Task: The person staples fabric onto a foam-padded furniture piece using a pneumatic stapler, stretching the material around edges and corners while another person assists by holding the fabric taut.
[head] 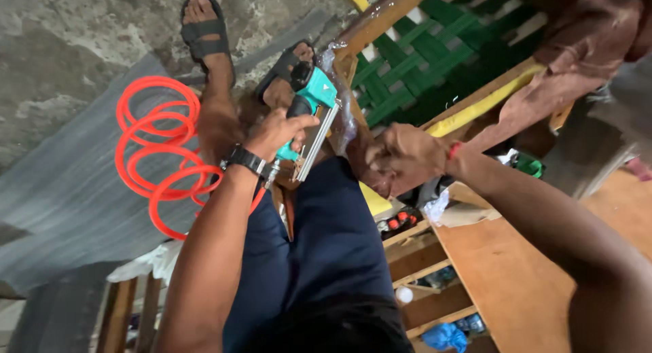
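While left fingers [275,132] grip the teal staple gun [309,112], right hand [404,152] clenched on brown fabric [370,159].

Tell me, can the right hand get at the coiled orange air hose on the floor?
Probably not: the right hand grips the wooden frame, while the coiled orange air hose lies beyond the left hand holding the teal nail gun.

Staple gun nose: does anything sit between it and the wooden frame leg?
Only clear plastic wrap covers the wooden frame leg where the staple gun meets it. The left hand holds the gun; the right hand grips below, beside the nose.
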